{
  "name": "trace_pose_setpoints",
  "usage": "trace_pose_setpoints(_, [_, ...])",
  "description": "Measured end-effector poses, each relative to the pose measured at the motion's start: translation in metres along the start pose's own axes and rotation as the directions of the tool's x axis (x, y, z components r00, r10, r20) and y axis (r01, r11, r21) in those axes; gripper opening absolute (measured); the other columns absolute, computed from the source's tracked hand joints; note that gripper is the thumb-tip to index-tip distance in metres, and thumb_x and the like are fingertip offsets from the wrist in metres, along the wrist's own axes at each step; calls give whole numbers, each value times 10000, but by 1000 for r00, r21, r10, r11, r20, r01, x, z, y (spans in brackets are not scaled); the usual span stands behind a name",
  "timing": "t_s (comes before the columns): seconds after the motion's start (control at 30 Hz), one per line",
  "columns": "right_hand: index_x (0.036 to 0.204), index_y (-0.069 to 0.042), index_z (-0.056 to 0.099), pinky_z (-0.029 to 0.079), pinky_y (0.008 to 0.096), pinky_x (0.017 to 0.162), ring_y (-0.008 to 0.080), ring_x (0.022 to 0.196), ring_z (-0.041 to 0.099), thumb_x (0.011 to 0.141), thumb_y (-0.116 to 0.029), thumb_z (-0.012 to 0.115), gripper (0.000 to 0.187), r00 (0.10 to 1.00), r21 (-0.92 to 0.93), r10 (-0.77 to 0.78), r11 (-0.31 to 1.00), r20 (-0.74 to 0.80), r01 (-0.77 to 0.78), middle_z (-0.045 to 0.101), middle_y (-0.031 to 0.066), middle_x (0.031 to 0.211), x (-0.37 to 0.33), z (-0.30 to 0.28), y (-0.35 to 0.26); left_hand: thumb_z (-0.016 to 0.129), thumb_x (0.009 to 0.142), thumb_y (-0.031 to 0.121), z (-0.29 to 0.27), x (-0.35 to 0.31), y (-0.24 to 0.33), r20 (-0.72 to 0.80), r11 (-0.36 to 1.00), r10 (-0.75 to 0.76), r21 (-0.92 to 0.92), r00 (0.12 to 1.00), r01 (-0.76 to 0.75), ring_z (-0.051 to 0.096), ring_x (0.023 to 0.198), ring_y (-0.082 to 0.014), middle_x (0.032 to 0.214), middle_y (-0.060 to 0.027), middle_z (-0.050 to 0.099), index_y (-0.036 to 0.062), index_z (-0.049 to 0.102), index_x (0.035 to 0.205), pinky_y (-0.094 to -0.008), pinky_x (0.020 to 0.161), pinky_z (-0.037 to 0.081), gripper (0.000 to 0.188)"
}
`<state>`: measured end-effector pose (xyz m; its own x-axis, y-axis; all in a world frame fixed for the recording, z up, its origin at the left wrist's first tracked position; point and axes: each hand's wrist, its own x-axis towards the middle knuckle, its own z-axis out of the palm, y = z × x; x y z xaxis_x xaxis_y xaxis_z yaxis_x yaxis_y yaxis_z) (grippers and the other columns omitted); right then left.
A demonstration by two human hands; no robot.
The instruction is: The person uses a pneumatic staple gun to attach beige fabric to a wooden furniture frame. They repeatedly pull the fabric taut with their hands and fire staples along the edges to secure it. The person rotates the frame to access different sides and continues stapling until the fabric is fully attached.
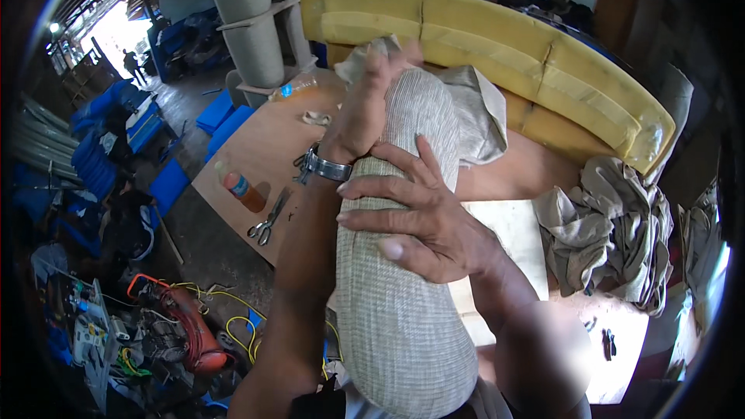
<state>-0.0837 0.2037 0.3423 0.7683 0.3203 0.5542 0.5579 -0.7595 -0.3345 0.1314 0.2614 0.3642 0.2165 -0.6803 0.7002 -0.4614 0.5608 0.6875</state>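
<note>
A long, rounded cushion [407, 318] covered in grey-beige woven fabric stands lengthwise before me, its near end close to my body. My right hand [427, 213] lies on its upper face with the fingers spread and pointing left. Along the cushion's far left side is my left hand [369, 101], a metal-banded watch [327, 164] on its wrist. Motion smears the left fingers, so their grip cannot be made out. Loose grey fabric [481, 112] spreads out behind the cushion's far end.
The wooden worktable [221, 178] carries scissors [269, 219], a bottle of orange-red liquid [244, 192] and a second bottle [295, 90]. A curved yellow foam backrest [481, 35] stands at the back. Crumpled fabric [609, 225] lies right; a red tank [203, 337] and yellow hose are on the floor left.
</note>
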Motion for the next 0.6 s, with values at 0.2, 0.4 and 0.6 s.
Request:
trace_pose_setpoints(0.2, [1474, -120, 558, 89, 499, 1272, 340, 1549, 263, 1098, -504, 247, 620, 885, 528, 263, 849, -383, -24, 440, 190, 1578, -47, 23, 44, 76, 927, 860, 25, -28, -9, -190, 940, -147, -331, 971, 78, 233, 1549, -291, 1680, -187, 243, -5, 281, 1601, -413, 1271, 144, 1115])
trace_pose_setpoints(0.4, [1525, -118, 476, 89, 549, 1286, 323, 1577, 175, 1072, -568, 237, 681, 857, -80, 437, 877, -273, -473, 399, 134, 1618, 14, -32, 113, 78, 1002, 757, 54, -77, -45, -132, 719, -283, -685, 950, 119, 201, 1563, -298, 1682, -187, 237, 11, 233, 1618, -405, 1276, 138, 980])
trace_pose_setpoints(0.6, [1312, -79, 668, 75, 606, 1270, 322, 1482, 391, 1069, -543, 277, 654, 979, -9, 190, 982, 67, -190, 649, 129, 1373, 49, -10, 23, 77, 1024, 717, 45, -118, -65, -78, 662, -398, -714, 914, 227, 184, 1569, -288, 1687, -178, 232, 8, 217, 1622, -406, 1279, 111, 938])
